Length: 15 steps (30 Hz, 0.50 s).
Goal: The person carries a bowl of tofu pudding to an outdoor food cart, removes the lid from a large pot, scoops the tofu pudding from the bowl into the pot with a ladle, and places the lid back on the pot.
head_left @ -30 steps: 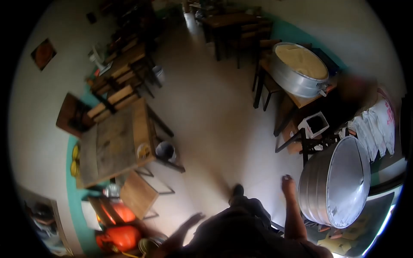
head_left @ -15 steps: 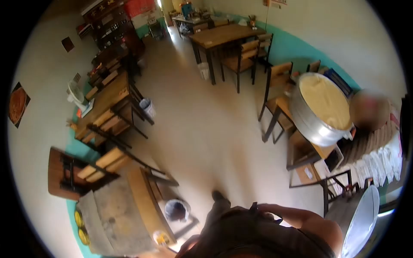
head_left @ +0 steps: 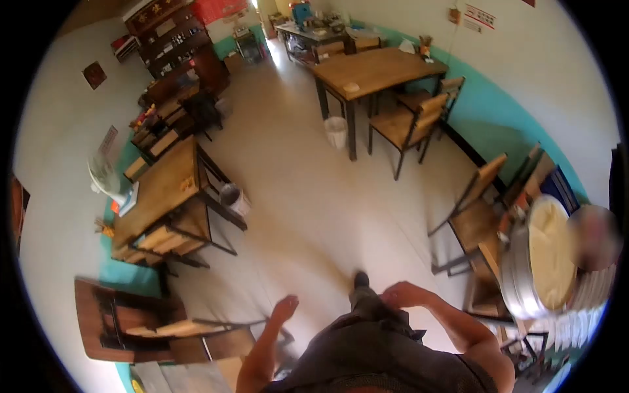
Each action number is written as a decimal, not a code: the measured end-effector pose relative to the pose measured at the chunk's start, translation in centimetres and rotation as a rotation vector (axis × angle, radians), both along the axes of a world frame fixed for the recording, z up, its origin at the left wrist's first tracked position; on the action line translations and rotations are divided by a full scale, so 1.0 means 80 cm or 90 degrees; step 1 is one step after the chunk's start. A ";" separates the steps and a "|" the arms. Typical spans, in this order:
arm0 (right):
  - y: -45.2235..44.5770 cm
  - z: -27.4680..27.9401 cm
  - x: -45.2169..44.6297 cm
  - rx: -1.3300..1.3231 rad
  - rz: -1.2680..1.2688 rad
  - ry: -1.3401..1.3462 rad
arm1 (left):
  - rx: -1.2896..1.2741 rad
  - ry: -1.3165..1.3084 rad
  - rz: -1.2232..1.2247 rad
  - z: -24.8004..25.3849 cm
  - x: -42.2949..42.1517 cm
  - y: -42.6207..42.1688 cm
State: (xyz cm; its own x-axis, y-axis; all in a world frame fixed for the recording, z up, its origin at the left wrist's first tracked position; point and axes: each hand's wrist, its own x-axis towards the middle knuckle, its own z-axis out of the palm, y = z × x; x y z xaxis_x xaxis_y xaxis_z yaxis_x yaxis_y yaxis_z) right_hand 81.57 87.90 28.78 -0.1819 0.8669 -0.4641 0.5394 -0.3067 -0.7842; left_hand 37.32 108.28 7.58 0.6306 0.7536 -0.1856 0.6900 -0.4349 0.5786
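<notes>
My left hand (head_left: 285,308) hangs low in front of my body, its fingers curled; whether it holds anything is too small to tell. Near my right thigh is my right hand (head_left: 397,295), bent inward against the dark clothing (head_left: 367,347), with its fingertips hidden. Neither hand touches furniture. One shoe (head_left: 361,280) shows on the pale floor (head_left: 308,216) between the hands. To the right stands a round metal steamer (head_left: 517,275) with a pale cloth-like top (head_left: 550,252).
A wooden table (head_left: 380,71) with chairs (head_left: 406,128) and a white bin (head_left: 336,133) stands ahead. At left are another table (head_left: 160,187), a fan (head_left: 105,180), a bin (head_left: 234,199) and a folded brown table (head_left: 121,321). A blurred person's head (head_left: 595,237) is at far right.
The view has moved forward along the room, and the steamer has shifted down and right in view. My left hand has come up into sight; my right hand has moved in to my thigh.
</notes>
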 end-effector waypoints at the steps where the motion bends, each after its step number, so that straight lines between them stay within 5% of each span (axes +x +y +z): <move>1: 0.071 0.035 0.022 0.127 -0.057 0.016 | -0.067 -0.021 0.014 -0.053 -0.024 0.027; 2: 0.129 0.065 0.039 0.244 -0.111 0.036 | -0.144 -0.040 0.032 -0.084 -0.043 0.038; 4: 0.259 0.173 0.068 0.369 -0.250 0.096 | -0.327 0.234 0.102 -0.051 -0.052 0.041; 5: 0.318 0.205 0.086 0.512 -0.267 0.083 | -0.287 0.411 -0.133 -0.036 -0.057 0.056; 7: 0.420 0.296 0.111 0.758 -0.217 0.091 | -0.215 0.143 -0.054 -0.014 -0.091 0.046; 11: 0.595 0.421 0.124 1.112 -0.080 0.196 | -0.510 0.279 0.165 0.009 -0.087 0.099; 15: 0.780 0.465 0.095 1.246 0.140 0.284 | -0.528 0.295 0.186 -0.007 -0.075 0.271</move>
